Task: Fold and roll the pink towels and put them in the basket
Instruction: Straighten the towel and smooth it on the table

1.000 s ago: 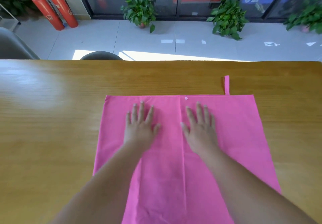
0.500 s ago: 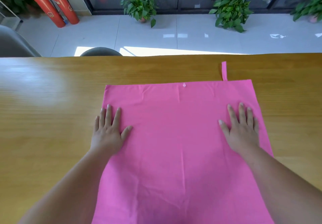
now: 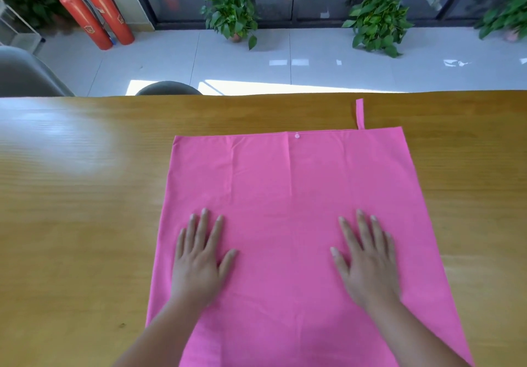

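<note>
A pink towel (image 3: pixel 288 184) lies spread flat on the wooden table (image 3: pixel 77 224), reaching down past the bottom of the view. A small hanging loop (image 3: pixel 360 112) sticks out from its far edge near the right corner, and a white snap sits at the middle of that edge. My left hand (image 3: pixel 199 258) rests flat on the towel's left part, fingers straight and spread. My right hand (image 3: pixel 368 261) lies flat on the right part in the same way. No basket is in view.
Beyond the table's far edge are a dark chair back (image 3: pixel 168 88), a grey chair (image 3: pixel 25 73) at the left, two red fire extinguishers (image 3: pixel 94 13) and potted plants (image 3: pixel 233 7) on a tiled floor.
My hands slid outward from the towel's middle toward its side edges, then came back toward me and a little inward. The towel stays flat.
</note>
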